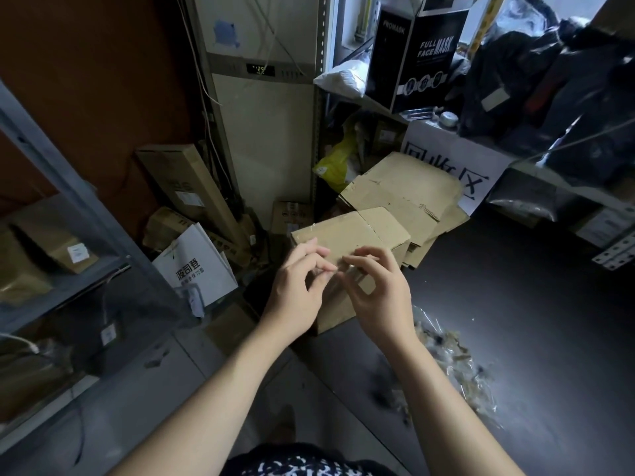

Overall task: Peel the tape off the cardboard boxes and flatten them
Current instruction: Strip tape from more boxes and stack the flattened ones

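I log the cardboard box (350, 235) on the floor (515, 304) before the flattened boxes (405, 190), its near face hidden by the left hand (299, 286) and right hand (378, 293), each pinching thumb to fingertips on a faint, blurred strip of clear tape (348, 273). The tape scraps (453, 365) at right form an indistinct glinting heap. Legible: "FULL FACE MASK" on a black carton (429, 53), "PROMASK" on a second carton (391, 46), "波司登" on a white bag (196, 269); cardboard cuts off the white sign (457, 166).

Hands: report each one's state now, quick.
Left hand: pinching clear tape on the brown cardboard box.
Right hand: pinching the same tape.
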A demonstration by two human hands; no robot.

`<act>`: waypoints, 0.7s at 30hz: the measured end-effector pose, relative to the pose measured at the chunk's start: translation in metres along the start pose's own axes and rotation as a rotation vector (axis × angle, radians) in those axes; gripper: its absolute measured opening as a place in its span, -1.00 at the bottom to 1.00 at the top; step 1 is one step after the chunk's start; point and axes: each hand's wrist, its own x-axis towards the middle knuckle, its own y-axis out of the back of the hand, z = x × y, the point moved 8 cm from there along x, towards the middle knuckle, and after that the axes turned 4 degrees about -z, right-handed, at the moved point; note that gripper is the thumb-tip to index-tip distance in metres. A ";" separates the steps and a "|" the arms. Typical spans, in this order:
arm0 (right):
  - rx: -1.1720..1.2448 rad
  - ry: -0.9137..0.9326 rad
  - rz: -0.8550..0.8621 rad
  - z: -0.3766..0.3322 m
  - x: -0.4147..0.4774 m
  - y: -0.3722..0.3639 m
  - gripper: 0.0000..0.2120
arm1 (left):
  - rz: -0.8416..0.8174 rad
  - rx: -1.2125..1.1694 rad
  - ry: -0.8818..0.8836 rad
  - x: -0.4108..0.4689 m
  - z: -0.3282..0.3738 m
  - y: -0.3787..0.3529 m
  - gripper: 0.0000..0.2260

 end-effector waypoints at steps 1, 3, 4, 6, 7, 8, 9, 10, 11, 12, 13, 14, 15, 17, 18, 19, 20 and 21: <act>-0.032 0.007 0.019 -0.002 0.000 0.002 -0.86 | -0.037 0.000 -0.003 0.002 -0.002 0.002 -0.89; -0.063 0.014 0.018 -0.004 0.002 0.003 -0.92 | -0.113 0.018 -0.013 0.007 -0.004 0.007 -0.92; -0.061 0.007 -0.012 -0.003 0.005 0.002 -0.92 | -0.141 0.031 -0.017 0.009 -0.004 0.009 -0.93; -0.072 -0.010 -0.105 -0.001 0.010 -0.001 -0.88 | -0.162 0.041 -0.009 0.011 -0.004 0.010 -0.92; -0.086 -0.013 -0.146 -0.001 0.013 -0.002 -0.85 | -0.159 0.034 0.003 0.011 -0.005 0.010 -0.91; -0.090 -0.009 -0.174 -0.002 0.014 -0.003 -0.85 | -0.153 0.017 0.018 0.010 -0.006 0.009 -0.90; -0.076 -0.001 -0.188 -0.003 0.015 -0.004 -0.87 | -0.150 -0.001 0.028 0.009 -0.007 0.008 -0.90; -0.058 0.006 -0.190 -0.005 0.016 -0.004 -0.90 | -0.147 -0.015 0.027 0.008 -0.007 0.008 -0.91; -0.045 0.010 -0.184 -0.006 0.016 -0.004 -0.93 | -0.145 -0.026 0.019 0.007 -0.007 0.006 -0.91; -0.038 0.011 -0.172 -0.006 0.016 -0.004 -0.96 | -0.147 -0.035 0.015 0.006 -0.007 0.005 -0.91; -0.032 0.010 -0.159 -0.007 0.015 -0.004 -0.97 | -0.154 -0.048 0.016 0.006 -0.007 0.004 -0.90; -0.024 0.010 -0.143 -0.006 0.013 -0.004 -0.97 | -0.164 -0.063 0.021 0.005 -0.007 0.003 -0.89; -0.015 0.017 -0.129 -0.006 0.012 -0.005 -0.96 | -0.173 -0.080 0.027 0.005 -0.006 0.002 -0.89; 0.012 0.046 -0.107 -0.006 0.011 -0.006 -0.95 | -0.188 -0.096 0.040 0.005 -0.005 0.000 -0.90; 0.029 0.066 -0.097 -0.005 0.010 -0.007 -0.93 | -0.188 -0.092 0.046 0.006 -0.005 0.000 -0.90; 0.050 0.083 -0.088 -0.004 0.010 -0.007 -0.92 | -0.184 -0.084 0.049 0.006 -0.005 0.000 -0.91; 0.073 0.094 -0.082 -0.002 0.010 -0.007 -0.92 | -0.178 -0.078 0.049 0.006 -0.004 0.000 -0.93; 0.097 0.095 -0.081 -0.001 0.009 -0.008 -0.92 | -0.182 -0.085 0.051 0.005 -0.004 0.000 -0.93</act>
